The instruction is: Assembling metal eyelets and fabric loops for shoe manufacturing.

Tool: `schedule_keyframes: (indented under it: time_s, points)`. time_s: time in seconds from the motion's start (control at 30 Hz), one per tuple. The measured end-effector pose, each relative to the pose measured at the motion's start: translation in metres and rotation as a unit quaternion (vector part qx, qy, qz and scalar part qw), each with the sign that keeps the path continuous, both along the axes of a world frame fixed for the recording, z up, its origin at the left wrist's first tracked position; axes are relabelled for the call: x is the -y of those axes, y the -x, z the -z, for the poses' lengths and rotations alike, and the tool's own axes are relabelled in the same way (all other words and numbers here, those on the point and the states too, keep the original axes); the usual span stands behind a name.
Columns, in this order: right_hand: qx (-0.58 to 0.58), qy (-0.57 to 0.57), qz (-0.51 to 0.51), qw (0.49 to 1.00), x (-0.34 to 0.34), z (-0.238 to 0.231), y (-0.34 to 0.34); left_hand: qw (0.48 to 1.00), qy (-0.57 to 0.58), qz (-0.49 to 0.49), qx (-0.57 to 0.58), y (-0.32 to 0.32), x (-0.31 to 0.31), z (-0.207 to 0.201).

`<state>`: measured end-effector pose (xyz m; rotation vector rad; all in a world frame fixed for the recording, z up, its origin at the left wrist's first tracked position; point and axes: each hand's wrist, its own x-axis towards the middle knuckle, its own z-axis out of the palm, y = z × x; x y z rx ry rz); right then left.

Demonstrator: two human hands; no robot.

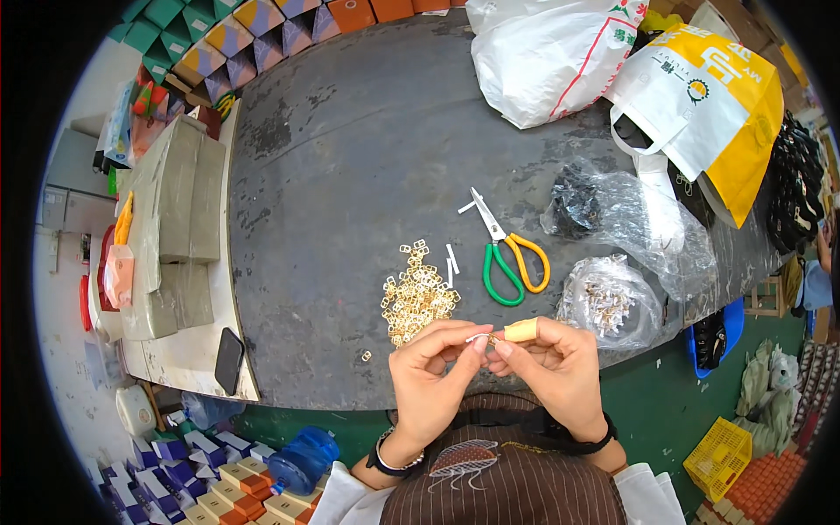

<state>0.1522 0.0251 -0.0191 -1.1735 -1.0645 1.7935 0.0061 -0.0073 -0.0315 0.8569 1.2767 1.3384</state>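
At the table's near edge my two hands meet, fingertips almost touching. My left hand [437, 367] pinches a thin white strip [477, 337]. Closed against it, my right hand [560, 372] has a small gold buckle [493, 342] at its fingertips; fingers partly hide where strip and buckle meet. Yellow tape [521, 330] wraps my right index finger. Just beyond the left hand lies a pile of gold buckles [418, 293], with one loose buckle [367, 356] nearer me. Scissors [507, 249] with one green and one orange handle lie beyond my hands, partly spread, beside short white strips [451, 265].
An open plastic bag of small metal parts [608, 302] sits right of my hands, near crumpled clear plastic [674, 232]. White [551, 61] and yellow-white bags [709, 105] stand far right. A phone [229, 360] and grey wrapped blocks [179, 210] are on the left.
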Motion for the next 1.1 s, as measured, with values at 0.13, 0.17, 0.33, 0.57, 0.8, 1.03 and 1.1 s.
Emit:
schedule_keyframes:
  time_s: [0.13,0.17,0.33,0.57,0.8,1.03,1.1]
  points:
    - [-0.026,0.001,-0.032,0.999,-0.003,0.0,-0.002,0.998,0.029,0.011,0.059,0.004,-0.002,-0.002]
    - [-0.021,-0.003,-0.033,0.999,-0.003,0.0,-0.001,0.997,0.034,0.012,0.064,0.004,-0.002,-0.001]
    - [0.022,-0.033,-0.036,0.999,-0.007,-0.004,0.002,0.995,0.038,0.034,0.09,0.007,-0.003,0.002]
    - [-0.017,0.006,-0.032,0.999,-0.01,0.004,0.0,0.991,0.024,0.04,0.122,0.008,-0.002,0.003]
    - [-0.031,0.018,-0.015,0.999,-0.008,0.005,0.0,0.996,0.014,0.023,0.085,0.001,-0.001,-0.002]
    - [-0.005,0.028,-0.049,0.998,-0.009,0.001,-0.001,1.0,-0.003,0.012,0.024,0.002,0.0,-0.007]
    - [0.005,0.018,-0.052,0.998,-0.008,-0.001,-0.002,0.999,0.004,0.013,0.04,0.002,-0.001,-0.008]
